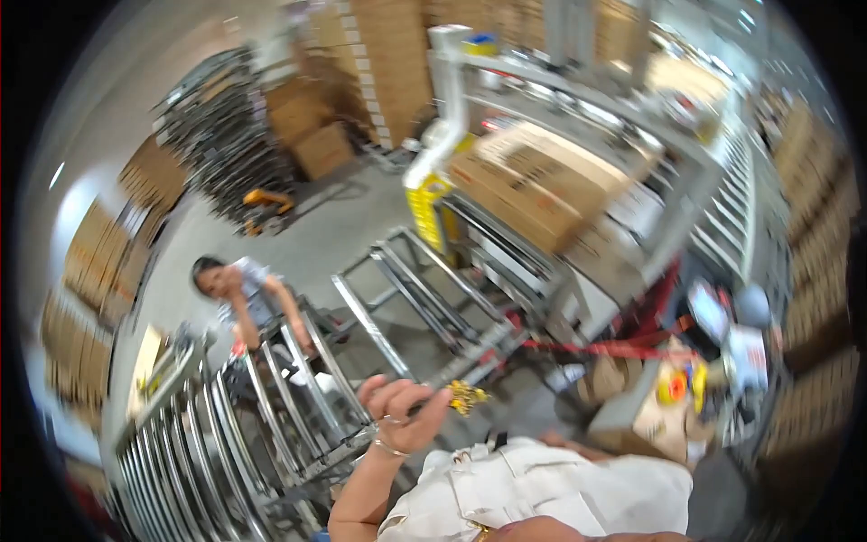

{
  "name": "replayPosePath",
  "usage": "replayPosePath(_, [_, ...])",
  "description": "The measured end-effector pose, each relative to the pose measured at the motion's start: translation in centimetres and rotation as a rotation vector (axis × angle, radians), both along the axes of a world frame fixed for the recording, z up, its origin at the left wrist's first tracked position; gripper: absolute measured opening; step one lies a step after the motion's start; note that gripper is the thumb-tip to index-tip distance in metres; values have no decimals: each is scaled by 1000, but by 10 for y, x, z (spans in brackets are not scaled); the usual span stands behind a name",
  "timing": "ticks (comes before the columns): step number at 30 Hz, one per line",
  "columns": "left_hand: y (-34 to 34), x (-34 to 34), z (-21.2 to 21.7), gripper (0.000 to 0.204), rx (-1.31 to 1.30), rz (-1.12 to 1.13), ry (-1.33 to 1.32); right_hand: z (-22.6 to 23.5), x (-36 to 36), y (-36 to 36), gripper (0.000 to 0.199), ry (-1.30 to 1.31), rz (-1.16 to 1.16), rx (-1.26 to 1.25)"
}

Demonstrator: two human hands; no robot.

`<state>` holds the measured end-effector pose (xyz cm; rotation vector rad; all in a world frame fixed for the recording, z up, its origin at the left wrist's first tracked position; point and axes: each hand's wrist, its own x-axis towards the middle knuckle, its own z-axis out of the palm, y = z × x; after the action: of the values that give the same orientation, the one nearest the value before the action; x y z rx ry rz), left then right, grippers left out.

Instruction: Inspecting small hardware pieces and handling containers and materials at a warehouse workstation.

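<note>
My left hand (406, 414), with a bracelet at its wrist, is raised in front of my white top. Its fingers are curled round something dark, and a small yellow, clustered piece (467, 397) sticks out on the right. Blur hides what kind of thing it is. Beyond this hand runs a metal roller conveyor (271, 411). Of my right hand (575, 446), only a blurred strip of skin shows past the edge of the white top; its fingers are hidden.
A person (248, 294) leans by the rollers at left. A large carton (537, 181) lies in a grey machine frame (452, 95). At right stands an open box (632, 411) with tape and small items. Flattened cardboard (226, 135) is stacked behind.
</note>
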<state>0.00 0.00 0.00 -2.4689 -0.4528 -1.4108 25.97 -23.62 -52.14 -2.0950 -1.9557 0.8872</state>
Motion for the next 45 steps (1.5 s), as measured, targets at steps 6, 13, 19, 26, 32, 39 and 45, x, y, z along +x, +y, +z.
replayPosePath(6, [-56,21,28,2,81,-227,8,11,-44,-52,31,370,-768,-322])
replayPosePath(13, [-121,28,39,9,95,-453,-75,42,-85,-148,30,403,-958,-305])
replayPosePath(19, [-192,20,41,10,-100,-487,-18,55,-105,-248,29,463,-1122,-371])
replayPosePath(26, [-255,55,56,3,-88,-563,-195,54,-67,-297,30,314,-1089,-413])
replayPosePath(32, [-297,128,53,6,85,-685,-291,35,-2,-344,31,230,-846,-447])
replayPosePath(39, [-362,249,42,10,-65,-601,-195,37,83,-416,22,379,-907,-284])
replayPosePath(45, [-395,303,33,14,45,-617,-151,62,129,-471,23,702,-1183,-497])
